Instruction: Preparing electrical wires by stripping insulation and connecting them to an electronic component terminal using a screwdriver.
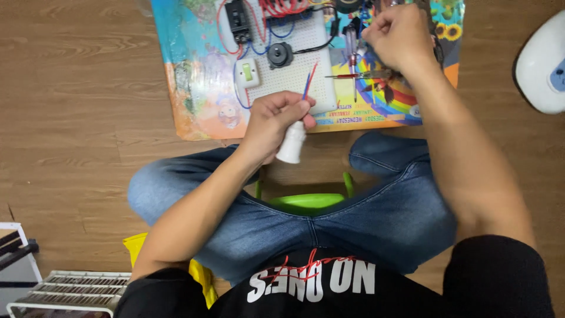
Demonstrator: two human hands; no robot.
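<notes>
Clearly the left hand is wrapped around a white lamp holder above the knees, red and blue wires poking up; the right hand, fisted, could yank them loose from the breadboard.

left hand clenched, right hand fisted

A home floor: wood-look flooring, a colourful children's mat, and a hobby breadboard.
</notes>
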